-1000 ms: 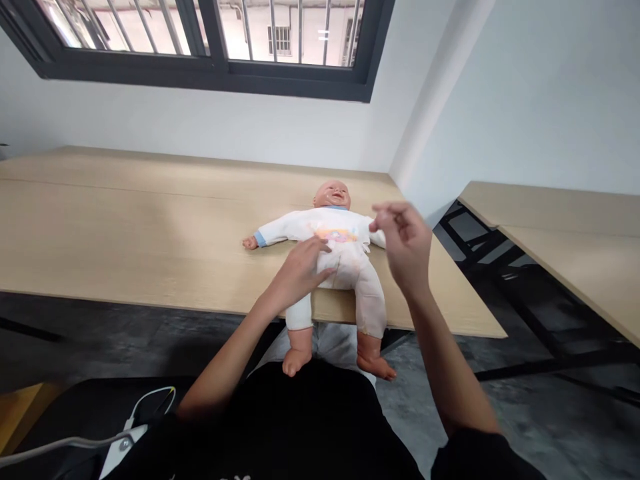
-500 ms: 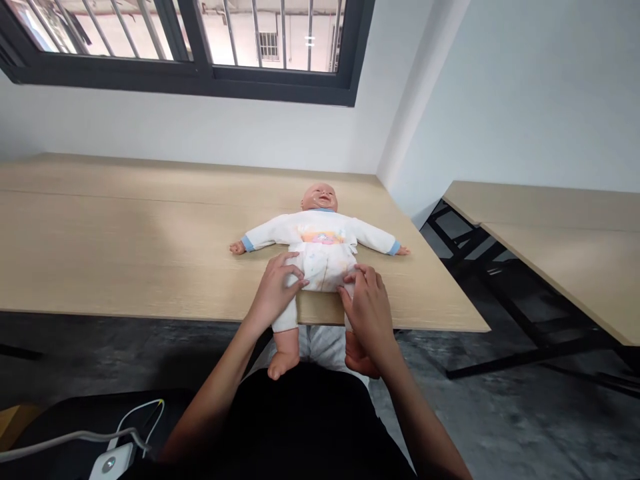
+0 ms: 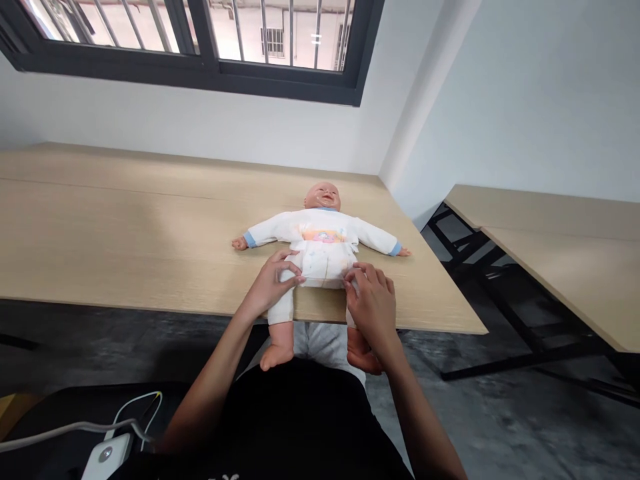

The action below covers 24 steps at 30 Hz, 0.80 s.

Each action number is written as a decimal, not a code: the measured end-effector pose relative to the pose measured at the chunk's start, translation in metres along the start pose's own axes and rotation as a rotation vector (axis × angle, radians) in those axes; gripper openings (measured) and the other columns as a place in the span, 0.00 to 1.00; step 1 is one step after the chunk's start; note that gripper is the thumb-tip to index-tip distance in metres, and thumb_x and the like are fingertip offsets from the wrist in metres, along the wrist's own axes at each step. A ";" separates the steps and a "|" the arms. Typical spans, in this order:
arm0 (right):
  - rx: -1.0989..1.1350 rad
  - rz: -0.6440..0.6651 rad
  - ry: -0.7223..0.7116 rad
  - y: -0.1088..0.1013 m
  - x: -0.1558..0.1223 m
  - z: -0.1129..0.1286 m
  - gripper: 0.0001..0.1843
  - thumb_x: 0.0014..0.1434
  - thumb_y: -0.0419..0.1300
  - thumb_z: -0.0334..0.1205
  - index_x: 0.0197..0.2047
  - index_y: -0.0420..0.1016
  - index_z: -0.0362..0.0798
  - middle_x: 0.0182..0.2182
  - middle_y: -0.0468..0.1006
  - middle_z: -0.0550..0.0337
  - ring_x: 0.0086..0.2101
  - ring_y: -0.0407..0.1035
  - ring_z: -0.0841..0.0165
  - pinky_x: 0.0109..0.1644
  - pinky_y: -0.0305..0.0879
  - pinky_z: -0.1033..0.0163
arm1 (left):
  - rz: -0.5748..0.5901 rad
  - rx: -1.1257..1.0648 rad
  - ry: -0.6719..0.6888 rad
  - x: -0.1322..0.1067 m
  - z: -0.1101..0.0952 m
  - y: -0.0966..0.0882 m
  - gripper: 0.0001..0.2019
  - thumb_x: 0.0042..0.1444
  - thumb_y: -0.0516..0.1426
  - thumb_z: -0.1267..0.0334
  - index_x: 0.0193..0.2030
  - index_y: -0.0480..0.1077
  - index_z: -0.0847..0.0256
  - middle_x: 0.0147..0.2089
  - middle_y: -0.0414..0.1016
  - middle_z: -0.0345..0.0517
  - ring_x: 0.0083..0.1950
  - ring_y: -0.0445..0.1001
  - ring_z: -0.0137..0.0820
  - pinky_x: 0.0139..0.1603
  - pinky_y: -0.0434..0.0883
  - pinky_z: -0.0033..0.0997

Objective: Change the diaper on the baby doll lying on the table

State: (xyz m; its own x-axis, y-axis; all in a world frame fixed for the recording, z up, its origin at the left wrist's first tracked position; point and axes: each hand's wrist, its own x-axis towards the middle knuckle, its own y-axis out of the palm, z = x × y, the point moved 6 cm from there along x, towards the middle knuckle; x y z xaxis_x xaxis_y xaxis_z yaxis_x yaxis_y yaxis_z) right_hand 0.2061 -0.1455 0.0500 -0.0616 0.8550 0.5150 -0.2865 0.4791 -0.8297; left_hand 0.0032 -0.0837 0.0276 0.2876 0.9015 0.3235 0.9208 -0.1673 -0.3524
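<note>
A baby doll point(image 3: 280, 228) in a white outfit with blue cuffs lies on its back, arms spread, its feet hanging past the table's front edge. Round its hips, over the clothes, is a white diaper point(image 3: 325, 263) with faint prints. At the diaper's left leg edge, the thumb and fingers of my left hand point(image 3: 270, 283) are closed on its border. My right hand point(image 3: 373, 297) pinches the opposite leg edge and partly covers the doll's leg on that side.
The doll lies on a long wooden table point(image 3: 125, 247) below a barred window point(image 3: 280, 80). To the right stands another table point(image 3: 565, 260) with black folding legs. At the lower left, a white device point(image 3: 107, 457) with cables rests on a dark surface.
Both hands stay at the diaper's leg edges, and its lower edge now looks straighter. The doll's left-side foot has shifted slightly left and up. The view has tilted a little.
</note>
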 end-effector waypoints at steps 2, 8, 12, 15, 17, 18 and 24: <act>0.051 0.002 -0.023 0.000 0.001 -0.003 0.02 0.64 0.60 0.32 0.38 0.72 0.48 0.51 0.75 0.54 0.50 0.67 0.54 0.52 0.59 0.50 | -0.004 0.033 -0.002 -0.001 -0.001 -0.001 0.06 0.54 0.64 0.63 0.29 0.75 0.61 0.60 0.68 0.54 0.64 0.66 0.45 0.70 0.56 0.48; 0.274 -0.027 -0.015 0.004 0.011 -0.020 0.09 0.65 0.60 0.42 0.45 0.69 0.46 0.46 0.75 0.50 0.46 0.68 0.56 0.51 0.62 0.52 | -0.070 0.121 0.027 0.003 -0.013 0.000 0.07 0.56 0.63 0.61 0.33 0.70 0.60 0.50 0.71 0.51 0.60 0.68 0.43 0.66 0.60 0.47; 0.291 -0.028 -0.025 0.011 0.019 -0.018 0.06 0.66 0.57 0.40 0.42 0.69 0.46 0.44 0.75 0.51 0.45 0.68 0.56 0.51 0.62 0.53 | -0.106 0.127 0.063 0.008 -0.014 0.001 0.05 0.59 0.60 0.63 0.34 0.68 0.60 0.46 0.70 0.49 0.56 0.69 0.40 0.64 0.62 0.44; 0.213 -0.007 -0.017 0.013 0.023 -0.012 0.03 0.66 0.55 0.36 0.41 0.69 0.46 0.44 0.75 0.51 0.45 0.68 0.56 0.50 0.61 0.53 | -0.084 0.091 0.073 0.011 -0.007 0.000 0.07 0.60 0.59 0.62 0.33 0.68 0.60 0.48 0.69 0.50 0.57 0.68 0.40 0.65 0.60 0.44; 0.161 0.014 -0.007 0.012 0.025 -0.009 0.03 0.66 0.54 0.33 0.40 0.69 0.46 0.44 0.75 0.52 0.45 0.68 0.56 0.50 0.60 0.52 | -0.052 0.053 0.077 0.013 -0.003 -0.001 0.09 0.60 0.59 0.58 0.32 0.69 0.60 0.48 0.69 0.50 0.56 0.68 0.39 0.65 0.61 0.43; 0.146 0.023 -0.001 0.012 0.026 -0.008 0.04 0.66 0.54 0.33 0.40 0.69 0.46 0.44 0.75 0.52 0.45 0.68 0.55 0.49 0.60 0.52 | -0.035 0.034 0.077 0.014 -0.002 -0.002 0.10 0.61 0.59 0.57 0.32 0.69 0.60 0.48 0.68 0.50 0.56 0.69 0.39 0.65 0.61 0.42; 0.345 0.032 -0.008 0.014 0.024 -0.017 0.05 0.66 0.53 0.36 0.39 0.69 0.47 0.44 0.75 0.51 0.47 0.68 0.55 0.53 0.62 0.48 | -0.038 -0.080 0.012 0.011 0.001 -0.002 0.13 0.57 0.62 0.53 0.30 0.71 0.61 0.50 0.69 0.51 0.58 0.68 0.41 0.65 0.61 0.43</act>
State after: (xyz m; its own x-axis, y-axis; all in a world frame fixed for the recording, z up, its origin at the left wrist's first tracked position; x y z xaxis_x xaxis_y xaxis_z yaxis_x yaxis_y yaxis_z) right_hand 0.2170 -0.1149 0.0468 -0.0832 0.8662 0.4927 -0.5909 0.3553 -0.7243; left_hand 0.0040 -0.0732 0.0315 0.2549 0.9032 0.3454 0.9489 -0.1650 -0.2689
